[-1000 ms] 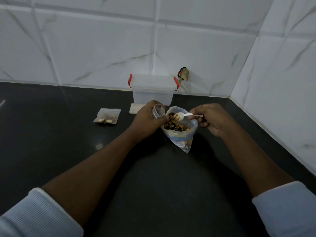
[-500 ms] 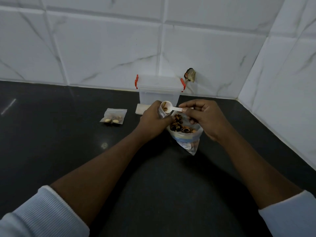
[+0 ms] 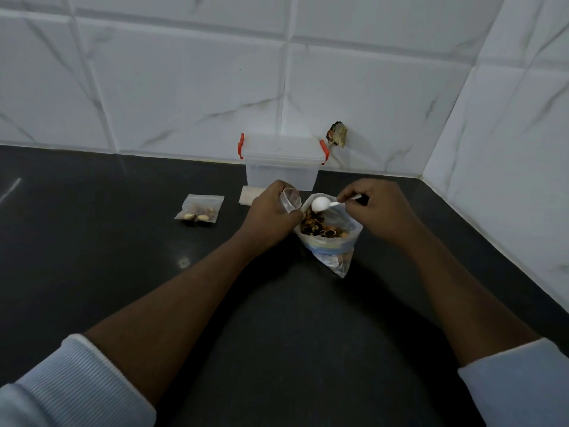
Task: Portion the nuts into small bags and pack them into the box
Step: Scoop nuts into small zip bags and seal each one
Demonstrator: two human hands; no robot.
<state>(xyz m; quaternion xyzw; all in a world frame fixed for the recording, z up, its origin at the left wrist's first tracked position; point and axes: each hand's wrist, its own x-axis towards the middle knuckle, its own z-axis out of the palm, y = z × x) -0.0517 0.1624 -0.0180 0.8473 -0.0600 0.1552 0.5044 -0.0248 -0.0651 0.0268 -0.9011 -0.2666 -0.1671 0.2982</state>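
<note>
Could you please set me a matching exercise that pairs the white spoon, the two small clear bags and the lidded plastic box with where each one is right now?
Things:
1. white plastic spoon
2. small clear open-mouthed bag
3. small filled zip bag
4. clear plastic box with red latches

Places:
A. lying flat on the black counter, apart from both hands
B. standing by the white tiled wall, lid on
C. pinched in the right hand, over the large clear bag of mixed nuts
D. gripped in the left hand

Pairs: 1-C, 2-D, 3-A, 4-B
</note>
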